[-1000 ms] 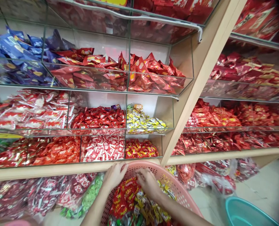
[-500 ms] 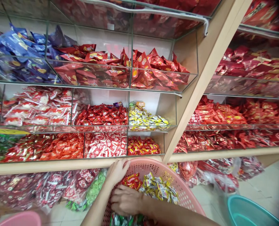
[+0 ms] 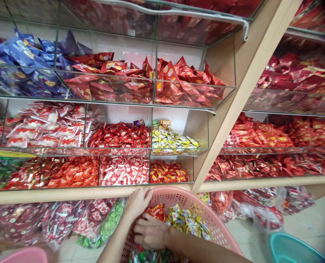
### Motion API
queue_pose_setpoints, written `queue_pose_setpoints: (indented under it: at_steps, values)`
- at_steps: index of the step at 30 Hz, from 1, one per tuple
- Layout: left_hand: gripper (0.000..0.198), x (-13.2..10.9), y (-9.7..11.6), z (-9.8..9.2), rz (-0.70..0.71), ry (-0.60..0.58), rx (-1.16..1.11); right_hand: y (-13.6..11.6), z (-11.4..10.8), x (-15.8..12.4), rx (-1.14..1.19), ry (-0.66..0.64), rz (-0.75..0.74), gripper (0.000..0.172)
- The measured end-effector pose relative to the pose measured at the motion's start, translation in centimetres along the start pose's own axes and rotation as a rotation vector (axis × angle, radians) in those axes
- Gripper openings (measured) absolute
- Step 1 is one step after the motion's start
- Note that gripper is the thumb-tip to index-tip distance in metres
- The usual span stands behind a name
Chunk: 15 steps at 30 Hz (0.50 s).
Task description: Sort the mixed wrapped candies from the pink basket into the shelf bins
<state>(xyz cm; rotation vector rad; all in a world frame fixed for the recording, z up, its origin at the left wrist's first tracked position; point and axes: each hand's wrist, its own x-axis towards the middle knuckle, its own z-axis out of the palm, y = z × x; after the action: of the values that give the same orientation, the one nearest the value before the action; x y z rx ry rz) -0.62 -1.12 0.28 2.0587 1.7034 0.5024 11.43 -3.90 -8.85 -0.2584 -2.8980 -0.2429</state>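
Note:
A pink plastic basket (image 3: 197,202) sits low in front of the shelves, filled with red and yellow wrapped candies (image 3: 185,221). My left hand (image 3: 137,203) grips the basket's near-left rim, fingers curled over the edge. Inside the basket, on its left side, my right hand (image 3: 150,231) has its fingers bent and pressed into the red candies (image 3: 154,211). What those fingers hold is hidden.
Glass-fronted shelf bins (image 3: 124,138) hold red, white, yellow and blue candy packets. A slanted wooden post (image 3: 233,106) divides the shelving. Bagged candies (image 3: 69,219) lie under the lowest shelf. A teal basin (image 3: 294,250) stands at bottom right, a pink tub (image 3: 25,255) at bottom left.
My right hand moved from the basket's middle to its left side and dug into the red candies, uncovering the yellow ones. My left hand stayed on the rim.

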Motion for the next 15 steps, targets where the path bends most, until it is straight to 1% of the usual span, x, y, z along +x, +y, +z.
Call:
queue_pose_setpoints:
  at_steps: [5,9,12,15]
  values:
    - [0.037,0.0,0.1,0.0,0.001,0.004,-0.006,-0.6,0.6,0.2,0.044,0.006,-0.018,0.020]
    - [0.039,0.0,0.0,0.0,0.020,0.023,0.006,-1.0,1.3,0.4,0.027,0.015,0.015,0.018]
    - [0.041,0.0,-0.2,0.2,0.039,0.041,0.013,-0.5,1.3,0.0,0.013,-0.009,0.024,0.018]
    - [0.041,0.1,-0.3,0.3,0.059,0.044,0.015,0.4,0.8,-0.9,-0.002,-0.048,0.043,0.020]
